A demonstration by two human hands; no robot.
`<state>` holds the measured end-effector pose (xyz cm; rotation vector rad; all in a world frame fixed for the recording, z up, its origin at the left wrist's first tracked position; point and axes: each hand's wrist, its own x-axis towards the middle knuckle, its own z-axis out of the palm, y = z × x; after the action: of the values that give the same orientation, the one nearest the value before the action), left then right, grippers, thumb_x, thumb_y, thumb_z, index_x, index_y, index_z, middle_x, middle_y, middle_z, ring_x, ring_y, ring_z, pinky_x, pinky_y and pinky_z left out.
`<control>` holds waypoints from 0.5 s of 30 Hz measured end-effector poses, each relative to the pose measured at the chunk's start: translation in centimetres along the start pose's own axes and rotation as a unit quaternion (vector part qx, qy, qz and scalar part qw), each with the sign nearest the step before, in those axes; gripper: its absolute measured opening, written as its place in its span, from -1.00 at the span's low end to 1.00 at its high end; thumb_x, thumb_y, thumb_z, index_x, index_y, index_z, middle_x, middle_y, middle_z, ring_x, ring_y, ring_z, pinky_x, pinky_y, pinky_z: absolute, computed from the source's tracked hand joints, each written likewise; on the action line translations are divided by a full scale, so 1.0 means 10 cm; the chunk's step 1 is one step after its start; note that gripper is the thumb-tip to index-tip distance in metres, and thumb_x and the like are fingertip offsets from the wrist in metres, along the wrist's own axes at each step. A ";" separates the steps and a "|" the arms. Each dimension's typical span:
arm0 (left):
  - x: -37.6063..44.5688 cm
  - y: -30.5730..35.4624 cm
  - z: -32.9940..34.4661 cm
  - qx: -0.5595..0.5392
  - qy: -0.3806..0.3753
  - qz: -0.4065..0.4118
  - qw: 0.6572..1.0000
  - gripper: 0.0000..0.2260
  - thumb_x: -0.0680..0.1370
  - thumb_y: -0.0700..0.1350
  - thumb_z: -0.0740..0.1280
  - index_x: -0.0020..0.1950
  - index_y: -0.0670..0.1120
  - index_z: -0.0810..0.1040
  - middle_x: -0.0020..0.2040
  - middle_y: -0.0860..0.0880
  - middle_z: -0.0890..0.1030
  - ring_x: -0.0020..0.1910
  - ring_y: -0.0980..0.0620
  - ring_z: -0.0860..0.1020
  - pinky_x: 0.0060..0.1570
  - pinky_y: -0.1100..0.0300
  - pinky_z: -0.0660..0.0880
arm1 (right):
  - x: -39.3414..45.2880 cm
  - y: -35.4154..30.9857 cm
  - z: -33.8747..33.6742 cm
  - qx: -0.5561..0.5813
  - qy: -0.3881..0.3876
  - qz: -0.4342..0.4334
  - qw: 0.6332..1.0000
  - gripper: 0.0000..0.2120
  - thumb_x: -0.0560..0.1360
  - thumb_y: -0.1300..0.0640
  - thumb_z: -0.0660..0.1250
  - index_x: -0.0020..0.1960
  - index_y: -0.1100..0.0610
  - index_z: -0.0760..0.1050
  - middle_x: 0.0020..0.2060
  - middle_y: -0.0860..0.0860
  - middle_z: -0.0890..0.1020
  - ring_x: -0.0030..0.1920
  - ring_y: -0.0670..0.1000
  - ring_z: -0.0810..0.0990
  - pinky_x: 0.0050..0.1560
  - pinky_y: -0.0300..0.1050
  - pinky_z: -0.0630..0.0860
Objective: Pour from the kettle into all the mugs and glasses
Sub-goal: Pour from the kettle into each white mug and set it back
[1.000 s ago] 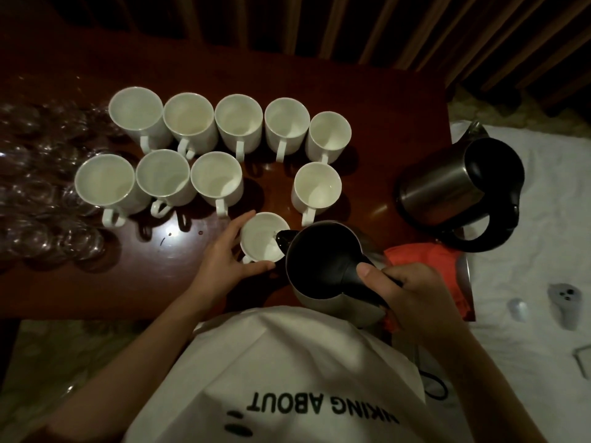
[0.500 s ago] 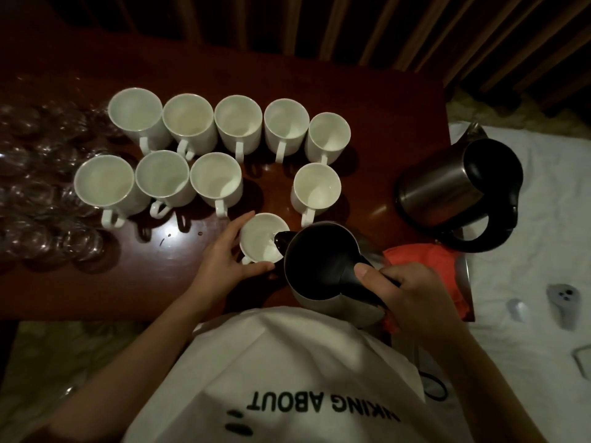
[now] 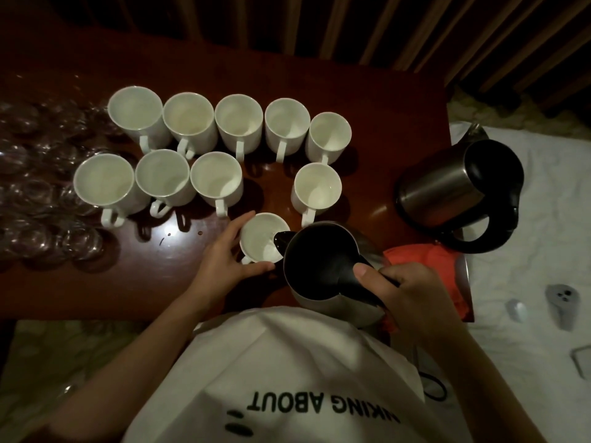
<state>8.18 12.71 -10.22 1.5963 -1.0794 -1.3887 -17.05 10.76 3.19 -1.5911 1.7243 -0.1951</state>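
Note:
My right hand (image 3: 412,302) grips the black handle of a steel kettle (image 3: 323,266), tilted with its spout over the rim of a white mug (image 3: 260,239) near the table's front edge. My left hand (image 3: 224,262) curls round that mug's left and near side, thumb and fingers against its wall. Several more white mugs stand in two rows behind, among them one just beyond the kettle (image 3: 316,190) and one at the far left (image 3: 136,110). Several clear glasses (image 3: 41,199) crowd the table's left end.
A second steel kettle (image 3: 463,187) with a black handle stands at the right end of the dark wooden table (image 3: 383,107). A red cloth (image 3: 425,257) lies beside the held kettle. White bedding (image 3: 527,314) with small grey devices lies to the right.
Hardly anything differs. Both hands keep their hold, and the kettle stays tipped at the mug's rim in the same place.

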 end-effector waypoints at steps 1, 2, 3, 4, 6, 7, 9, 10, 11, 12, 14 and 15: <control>0.00 0.01 0.00 0.002 -0.001 0.000 1.000 -0.21 0.28 -0.18 0.62 0.39 0.21 0.38 0.32 0.19 0.48 0.32 0.19 0.44 0.28 -0.03 0.48 | 0.00 0.00 0.00 0.002 0.000 0.000 1.000 -0.39 0.39 -0.23 0.29 -0.49 0.30 0.31 -0.65 0.01 0.27 -0.60 -0.08 0.25 -0.44 -0.04 0.24; -0.01 0.02 0.00 0.002 0.000 0.001 1.000 -0.21 0.28 -0.19 0.62 0.40 0.20 0.37 0.31 0.19 0.48 0.30 0.22 0.45 0.28 0.00 0.49 | -0.01 -0.01 -0.01 0.004 0.001 -0.001 1.000 -0.41 0.38 -0.19 0.30 -0.50 0.30 0.30 -0.65 0.01 0.27 -0.60 -0.08 0.24 -0.45 -0.04 0.23; -0.01 0.03 0.01 0.002 0.001 0.002 1.000 -0.21 0.28 -0.20 0.62 0.40 0.19 0.37 0.30 0.21 0.49 0.28 0.26 0.45 0.28 0.03 0.49 | -0.01 -0.01 -0.01 0.007 0.001 -0.002 1.000 -0.43 0.39 -0.17 0.30 -0.51 0.30 0.30 -0.65 0.01 0.27 -0.60 -0.08 0.24 -0.45 -0.04 0.23; -0.01 0.04 0.01 0.003 0.002 0.003 1.000 -0.21 0.28 -0.20 0.62 0.40 0.18 0.38 0.30 0.22 0.49 0.26 0.29 0.46 0.27 0.06 0.49 | -0.01 -0.01 -0.01 0.010 -0.001 -0.002 1.000 -0.43 0.40 -0.15 0.31 -0.51 0.31 0.31 -0.65 0.02 0.29 -0.60 -0.07 0.25 -0.44 -0.04 0.24; -0.01 0.04 0.01 0.008 0.001 0.004 1.000 -0.21 0.28 -0.20 0.62 0.41 0.17 0.37 0.31 0.22 0.48 0.26 0.29 0.45 0.27 0.08 0.49 | -0.01 -0.01 -0.01 0.011 -0.005 -0.005 1.000 -0.41 0.43 -0.15 0.32 -0.50 0.31 0.32 -0.64 0.03 0.30 -0.60 -0.06 0.26 -0.44 -0.02 0.25; -0.01 0.04 0.00 0.007 0.000 0.005 1.000 -0.21 0.28 -0.20 0.62 0.41 0.17 0.37 0.31 0.20 0.48 0.27 0.26 0.46 0.27 0.05 0.49 | -0.01 -0.01 -0.01 0.010 -0.004 -0.007 1.000 -0.40 0.43 -0.15 0.32 -0.51 0.31 0.32 -0.64 0.03 0.29 -0.60 -0.07 0.26 -0.44 -0.02 0.26; 0.00 0.02 0.00 -0.003 0.000 0.002 1.000 -0.21 0.27 -0.20 0.63 0.40 0.17 0.38 0.32 0.17 0.49 0.30 0.19 0.46 0.27 -0.01 0.49 | -0.01 -0.02 -0.01 0.010 0.003 -0.013 1.000 -0.42 0.44 -0.11 0.34 -0.53 0.29 0.30 -0.65 0.01 0.28 -0.60 -0.08 0.26 -0.44 -0.02 0.25; 0.00 0.02 0.00 -0.005 -0.001 0.001 1.000 -0.21 0.27 -0.20 0.63 0.40 0.18 0.38 0.33 0.17 0.49 0.31 0.18 0.46 0.27 -0.03 0.49 | -0.01 -0.02 -0.01 0.010 0.005 -0.014 1.000 -0.43 0.44 -0.09 0.34 -0.53 0.28 0.29 -0.65 0.01 0.28 -0.60 -0.08 0.25 -0.44 -0.02 0.25; 0.00 0.02 0.00 -0.005 -0.001 0.002 1.000 -0.21 0.27 -0.20 0.63 0.40 0.17 0.38 0.33 0.17 0.49 0.31 0.17 0.46 0.27 -0.03 0.49 | -0.01 -0.01 -0.01 0.010 0.004 -0.013 1.000 -0.44 0.44 -0.08 0.34 -0.53 0.28 0.30 -0.65 0.01 0.28 -0.60 -0.09 0.25 -0.43 -0.02 0.25; 0.00 0.02 0.00 -0.005 -0.001 0.002 1.000 -0.20 0.27 -0.21 0.63 0.41 0.17 0.38 0.32 0.16 0.49 0.30 0.18 0.47 0.27 -0.03 0.49 | -0.01 -0.01 -0.01 0.012 0.001 -0.011 1.000 -0.44 0.44 -0.09 0.34 -0.53 0.29 0.30 -0.64 0.01 0.28 -0.60 -0.08 0.25 -0.44 -0.03 0.25; 0.00 0.02 0.00 -0.010 0.001 0.001 1.000 -0.20 0.27 -0.21 0.63 0.41 0.16 0.38 0.32 0.16 0.50 0.30 0.18 0.47 0.27 -0.03 0.49 | -0.01 0.00 -0.01 0.013 -0.005 -0.008 1.000 -0.43 0.45 -0.10 0.33 -0.50 0.31 0.33 -0.64 0.02 0.29 -0.59 -0.06 0.26 -0.44 -0.05 0.24; 0.00 0.02 0.00 -0.009 0.002 0.000 1.000 -0.20 0.26 -0.21 0.63 0.41 0.16 0.38 0.31 0.16 0.50 0.29 0.19 0.48 0.27 -0.03 0.49 | -0.02 0.00 -0.01 0.010 -0.005 -0.007 1.000 -0.42 0.46 -0.10 0.34 -0.50 0.32 0.33 -0.64 0.01 0.29 -0.59 -0.07 0.26 -0.44 -0.06 0.24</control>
<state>8.12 12.66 -10.05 1.5838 -1.0620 -1.3913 -17.14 10.86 3.31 -1.5869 1.6984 -0.2112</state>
